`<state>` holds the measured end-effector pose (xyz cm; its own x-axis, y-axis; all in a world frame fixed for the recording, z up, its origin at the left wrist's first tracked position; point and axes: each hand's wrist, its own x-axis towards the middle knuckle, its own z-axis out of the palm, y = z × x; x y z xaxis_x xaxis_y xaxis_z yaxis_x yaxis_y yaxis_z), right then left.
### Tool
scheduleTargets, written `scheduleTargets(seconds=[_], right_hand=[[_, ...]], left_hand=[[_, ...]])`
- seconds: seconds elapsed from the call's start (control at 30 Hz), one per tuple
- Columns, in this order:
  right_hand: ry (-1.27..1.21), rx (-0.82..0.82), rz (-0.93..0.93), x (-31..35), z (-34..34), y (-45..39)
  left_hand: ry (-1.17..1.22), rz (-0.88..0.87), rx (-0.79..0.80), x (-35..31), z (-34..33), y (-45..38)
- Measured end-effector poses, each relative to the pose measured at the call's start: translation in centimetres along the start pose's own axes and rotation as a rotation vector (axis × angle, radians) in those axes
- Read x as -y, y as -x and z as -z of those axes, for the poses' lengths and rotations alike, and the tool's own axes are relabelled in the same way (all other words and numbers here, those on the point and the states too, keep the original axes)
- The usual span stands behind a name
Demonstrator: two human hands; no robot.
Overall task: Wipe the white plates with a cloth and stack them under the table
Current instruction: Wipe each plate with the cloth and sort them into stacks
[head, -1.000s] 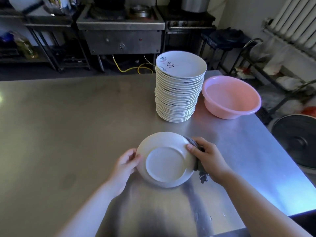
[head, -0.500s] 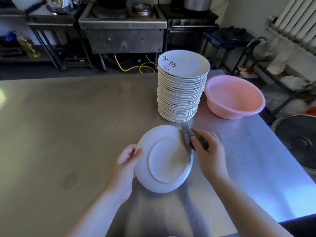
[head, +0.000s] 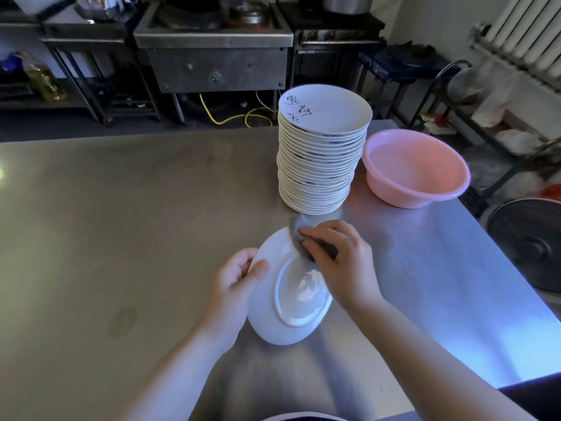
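Surface [head: 121, 223]: broad bare stretch left and ahead of the hands, passable. Far right blocked by plate stack [head: 318, 165], tall, just beyond the held plate [head: 273, 314]. Pink basin [head: 416, 168] set just beside the stack, toward the right edge; bare strip left nearer along that edge.

L hand [head: 235, 276] grips white plate [head: 270, 317] by its left rim, underside up, tilted over steel counter [head: 121, 223]. R hand [head: 337, 262] presses grey cloth [head: 299, 235] on plate's far edge. Plate stack [head: 318, 156] just behind; pink basin [head: 416, 168] beside stack, to its right.
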<state>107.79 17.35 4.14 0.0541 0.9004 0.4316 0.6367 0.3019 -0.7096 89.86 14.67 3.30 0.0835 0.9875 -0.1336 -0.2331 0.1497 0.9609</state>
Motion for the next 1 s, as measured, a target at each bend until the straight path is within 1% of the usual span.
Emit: scheduleTargets(seconds=[0.07,0.1,0.23,0.3,0.47,0.6,0.77,1.0], right_hand=[[0.019,-0.015,-0.073,-0.3,0.2,-0.1],[0.029,-0.010,-0.057,0.0,0.0,0.1],[-0.004,0.056,0.122,1.7,-1.0,1.0],[-0.008,0.056,0.134,1.7,-1.1,0.9],[0.018,0.067,0.105,1.7,-0.7,0.0],[-0.023,0.067,0.038,1.2,0.1,-1.5],[-0.038,0.047,-0.080,-0.3,1.4,-2.6],[-0.036,-0.046,-0.158,-2.2,2.6,-1.4]], left_hand=[[-0.008,0.007,0.007,0.0,0.2,0.0],[-0.008,0.015,0.009,0.1,0.2,0.0],[-0.015,0.035,0.018,0.3,0.0,-0.1],[0.002,0.031,0.023,0.2,-0.1,-0.1],[0.032,0.005,0.044,-0.5,-0.2,-0.4],[0.048,0.003,0.047,-0.9,0.2,-0.4],[0.109,0.050,0.002,-0.9,0.9,-0.3],[0.236,0.128,-0.085,-0.9,1.0,-0.4]])
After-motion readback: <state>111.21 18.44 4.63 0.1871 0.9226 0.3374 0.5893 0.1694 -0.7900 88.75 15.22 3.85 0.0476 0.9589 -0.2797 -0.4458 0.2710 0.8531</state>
